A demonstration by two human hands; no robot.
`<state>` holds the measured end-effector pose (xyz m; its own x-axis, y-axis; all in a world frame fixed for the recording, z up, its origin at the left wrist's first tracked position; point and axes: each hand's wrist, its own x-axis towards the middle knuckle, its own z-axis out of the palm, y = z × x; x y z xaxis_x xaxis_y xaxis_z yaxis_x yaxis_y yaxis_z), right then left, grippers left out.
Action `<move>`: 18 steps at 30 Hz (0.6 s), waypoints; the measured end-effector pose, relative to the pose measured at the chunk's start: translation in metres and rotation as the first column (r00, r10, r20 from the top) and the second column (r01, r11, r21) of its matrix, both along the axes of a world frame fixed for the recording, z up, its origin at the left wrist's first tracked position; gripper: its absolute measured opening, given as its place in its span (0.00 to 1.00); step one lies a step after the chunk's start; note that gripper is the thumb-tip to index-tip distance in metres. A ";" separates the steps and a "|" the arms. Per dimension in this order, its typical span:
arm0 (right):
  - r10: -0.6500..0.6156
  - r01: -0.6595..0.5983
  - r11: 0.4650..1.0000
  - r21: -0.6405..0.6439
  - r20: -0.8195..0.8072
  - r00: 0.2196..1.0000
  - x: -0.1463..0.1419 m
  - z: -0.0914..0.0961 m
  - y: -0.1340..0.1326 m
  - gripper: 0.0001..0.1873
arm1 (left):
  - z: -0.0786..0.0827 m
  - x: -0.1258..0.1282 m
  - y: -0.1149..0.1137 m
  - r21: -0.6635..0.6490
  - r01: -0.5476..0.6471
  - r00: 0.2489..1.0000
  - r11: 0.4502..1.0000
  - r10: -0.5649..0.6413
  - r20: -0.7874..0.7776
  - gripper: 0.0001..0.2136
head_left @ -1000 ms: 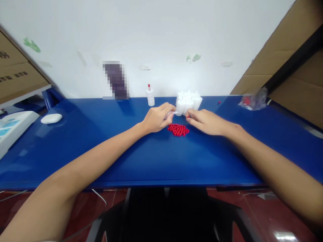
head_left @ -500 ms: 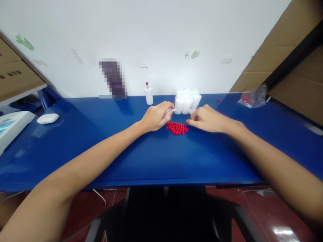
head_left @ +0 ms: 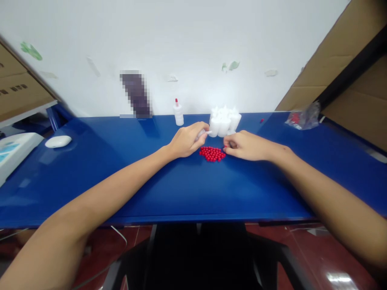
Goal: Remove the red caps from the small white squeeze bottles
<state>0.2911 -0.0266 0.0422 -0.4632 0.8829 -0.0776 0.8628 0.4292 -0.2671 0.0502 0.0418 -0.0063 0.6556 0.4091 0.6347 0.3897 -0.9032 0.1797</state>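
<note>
left grip (head_left: pixel 186 141) wraps white plastic bottle (head_left: pixel 200 134) | right grip (head_left: pixel 246 146) pinches small red plastic cap (head_left: pixel 225 147) | loose pinch could drop it

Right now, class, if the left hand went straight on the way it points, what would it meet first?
Probably the white bottles, just ahead of the left hand, though depth is unclear.

"What is looking blue?"

"The table (head_left: pixel 136 181) is. The little caps (head_left: pixel 212 154) are showing red."

"And what is looking white?"

"The bottles (head_left: pixel 223 124) are. The lone bottle (head_left: pixel 179 116) is wearing a red tip (head_left: pixel 176 100). The wall (head_left: pixel 196 40) is showing green patches (head_left: pixel 234 65)."
</note>
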 end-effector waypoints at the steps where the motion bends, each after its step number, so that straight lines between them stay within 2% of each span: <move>1: 0.001 -0.001 1.000 -0.010 0.001 1.000 0.000 0.001 -0.001 0.08 | 0.000 0.000 0.000 -0.005 0.000 1.000 1.000 0.000 -0.001 0.14; 8: 0.036 -0.038 0.998 -0.055 -0.028 0.999 0.000 0.002 -0.002 0.02 | 0.000 0.000 0.000 -0.015 0.002 1.000 1.000 -0.002 -0.009 0.14; 18: 0.105 -0.108 0.993 -0.037 -0.090 0.990 -0.001 -0.001 -0.002 0.03 | 0.000 0.001 0.000 -0.009 0.003 1.000 1.000 -0.003 -0.010 0.14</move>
<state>0.2896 -0.0285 0.0408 -0.5610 0.8250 -0.0684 0.7853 0.5042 -0.3593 0.0507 0.0422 -0.0067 0.6632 0.4129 0.6242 0.3890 -0.9027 0.1839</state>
